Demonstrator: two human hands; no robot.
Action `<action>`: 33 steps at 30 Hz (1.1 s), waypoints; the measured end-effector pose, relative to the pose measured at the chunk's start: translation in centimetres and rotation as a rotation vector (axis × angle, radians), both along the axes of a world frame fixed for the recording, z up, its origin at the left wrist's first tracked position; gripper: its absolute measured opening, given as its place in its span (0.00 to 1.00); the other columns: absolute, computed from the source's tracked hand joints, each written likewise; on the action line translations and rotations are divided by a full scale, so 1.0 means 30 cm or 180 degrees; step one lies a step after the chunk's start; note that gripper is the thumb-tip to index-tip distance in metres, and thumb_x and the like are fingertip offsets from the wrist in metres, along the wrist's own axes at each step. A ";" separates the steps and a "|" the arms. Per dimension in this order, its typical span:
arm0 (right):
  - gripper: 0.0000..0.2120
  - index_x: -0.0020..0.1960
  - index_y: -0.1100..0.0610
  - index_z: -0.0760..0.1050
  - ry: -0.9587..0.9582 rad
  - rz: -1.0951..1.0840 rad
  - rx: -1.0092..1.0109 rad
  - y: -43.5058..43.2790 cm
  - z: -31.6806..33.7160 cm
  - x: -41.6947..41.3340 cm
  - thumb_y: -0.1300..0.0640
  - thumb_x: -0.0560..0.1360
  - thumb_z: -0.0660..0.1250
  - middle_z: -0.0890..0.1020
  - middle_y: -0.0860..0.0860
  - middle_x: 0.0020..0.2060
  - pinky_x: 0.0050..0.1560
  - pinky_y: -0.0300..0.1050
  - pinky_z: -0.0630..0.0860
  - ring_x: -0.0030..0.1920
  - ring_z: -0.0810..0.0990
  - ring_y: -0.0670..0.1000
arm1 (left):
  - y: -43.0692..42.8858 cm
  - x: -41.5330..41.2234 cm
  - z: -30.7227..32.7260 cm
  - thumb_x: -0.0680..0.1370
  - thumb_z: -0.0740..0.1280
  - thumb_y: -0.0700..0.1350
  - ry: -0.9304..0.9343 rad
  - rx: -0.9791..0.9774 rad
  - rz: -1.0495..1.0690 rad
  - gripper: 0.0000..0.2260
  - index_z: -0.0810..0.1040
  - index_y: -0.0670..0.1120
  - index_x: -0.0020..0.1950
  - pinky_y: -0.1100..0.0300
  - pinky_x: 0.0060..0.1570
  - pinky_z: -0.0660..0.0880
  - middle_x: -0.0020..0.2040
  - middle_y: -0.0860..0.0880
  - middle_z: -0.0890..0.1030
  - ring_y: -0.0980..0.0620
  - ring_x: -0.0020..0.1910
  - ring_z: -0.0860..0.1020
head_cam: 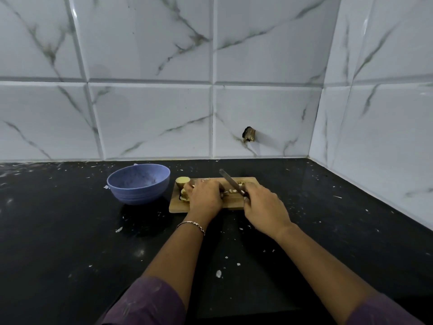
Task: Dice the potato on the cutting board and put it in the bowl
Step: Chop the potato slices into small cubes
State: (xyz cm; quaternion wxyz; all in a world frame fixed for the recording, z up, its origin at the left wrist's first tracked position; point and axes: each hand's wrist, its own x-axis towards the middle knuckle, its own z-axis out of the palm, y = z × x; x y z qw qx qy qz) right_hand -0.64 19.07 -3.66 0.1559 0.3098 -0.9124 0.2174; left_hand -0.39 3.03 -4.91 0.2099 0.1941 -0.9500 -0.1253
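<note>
Wooden cutting board (249, 181) lies on the black table (70, 231), its left edge just beside the blue bowl (138, 184), with open room on the right up to the tiled wall (375, 137). My left hand (205, 195) curls over the potato (185, 194), hiding most of it. My right hand (264, 207) grips the knife (230, 181) by its hidden handle, blade tilted over small dice (241, 183). A potato half (183, 180) sits at the board's far left corner.

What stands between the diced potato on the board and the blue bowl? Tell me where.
The left hand, holding the uncut potato at the cutting board's left end, lies between the dice and the bowl. The right hand grips the knife on the dice's other side. Between board and bowl, nothing visible stands.
</note>
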 end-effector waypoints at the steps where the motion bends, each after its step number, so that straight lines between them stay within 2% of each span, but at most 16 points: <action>1: 0.09 0.60 0.53 0.72 -0.0169 -0.0001 -0.0114 0.004 0.004 0.006 0.57 0.81 0.62 0.77 0.50 0.54 0.48 0.46 0.74 0.51 0.78 0.52 | -0.001 0.009 0.000 0.78 0.64 0.43 0.0039 0.0013 -0.0024 0.11 0.82 0.55 0.57 0.42 0.66 0.63 0.58 0.52 0.81 0.47 0.64 0.72; 4: 0.10 0.61 0.52 0.71 -0.0472 0.0027 -0.0328 0.018 0.000 0.038 0.58 0.80 0.63 0.76 0.49 0.52 0.47 0.45 0.72 0.49 0.77 0.51 | 0.003 0.040 0.009 0.79 0.64 0.45 0.0090 -0.0018 0.0072 0.13 0.80 0.55 0.61 0.44 0.66 0.62 0.62 0.51 0.78 0.46 0.66 0.70; 7: 0.07 0.58 0.52 0.71 -0.0499 0.0028 -0.0448 0.034 -0.019 0.080 0.58 0.80 0.63 0.77 0.48 0.50 0.46 0.45 0.73 0.47 0.77 0.49 | 0.010 0.072 0.017 0.79 0.65 0.48 0.0068 -0.0082 0.0150 0.14 0.78 0.56 0.64 0.44 0.65 0.61 0.66 0.49 0.74 0.45 0.67 0.66; 10: 0.07 0.58 0.51 0.72 -0.0449 0.0032 -0.0534 0.046 -0.037 0.117 0.58 0.81 0.63 0.76 0.45 0.48 0.46 0.44 0.74 0.49 0.79 0.49 | 0.019 0.103 0.018 0.80 0.64 0.49 -0.0018 -0.0166 0.0131 0.13 0.78 0.55 0.64 0.41 0.68 0.57 0.69 0.48 0.72 0.45 0.70 0.64; 14: 0.13 0.65 0.50 0.74 -0.0258 -0.0005 -0.0482 0.045 -0.053 0.154 0.57 0.81 0.62 0.78 0.47 0.56 0.53 0.47 0.78 0.55 0.80 0.49 | 0.038 0.127 0.014 0.81 0.60 0.47 -0.0078 -0.0378 -0.0072 0.13 0.78 0.53 0.63 0.37 0.70 0.52 0.69 0.49 0.72 0.46 0.71 0.63; 18: 0.14 0.67 0.49 0.73 -0.0144 -0.0011 -0.0431 0.038 -0.054 0.161 0.56 0.81 0.61 0.78 0.49 0.60 0.56 0.48 0.79 0.56 0.80 0.50 | 0.057 0.120 0.009 0.82 0.56 0.47 -0.0266 -0.0525 -0.0280 0.15 0.77 0.49 0.65 0.36 0.70 0.48 0.68 0.49 0.73 0.48 0.72 0.62; 22: 0.16 0.69 0.49 0.72 -0.0101 0.0017 -0.0352 0.038 -0.053 0.162 0.56 0.82 0.60 0.77 0.48 0.60 0.56 0.46 0.78 0.55 0.80 0.48 | 0.063 0.114 0.007 0.82 0.55 0.47 -0.0504 -0.0538 -0.0390 0.16 0.75 0.49 0.67 0.36 0.71 0.48 0.67 0.48 0.74 0.47 0.71 0.64; 29: 0.18 0.71 0.49 0.71 -0.0101 0.0057 -0.0270 0.037 -0.054 0.160 0.56 0.82 0.60 0.77 0.48 0.61 0.57 0.45 0.77 0.57 0.79 0.49 | 0.058 0.106 0.008 0.82 0.55 0.48 -0.0500 -0.0549 -0.0402 0.16 0.77 0.49 0.65 0.35 0.71 0.48 0.66 0.49 0.75 0.48 0.70 0.66; 33: 0.15 0.67 0.51 0.73 -0.0179 0.0097 -0.0174 0.026 -0.051 0.155 0.57 0.82 0.60 0.79 0.48 0.58 0.54 0.46 0.79 0.53 0.81 0.47 | 0.059 0.105 0.007 0.82 0.55 0.48 -0.0556 -0.0540 -0.0421 0.16 0.77 0.48 0.65 0.36 0.71 0.49 0.66 0.48 0.75 0.46 0.71 0.64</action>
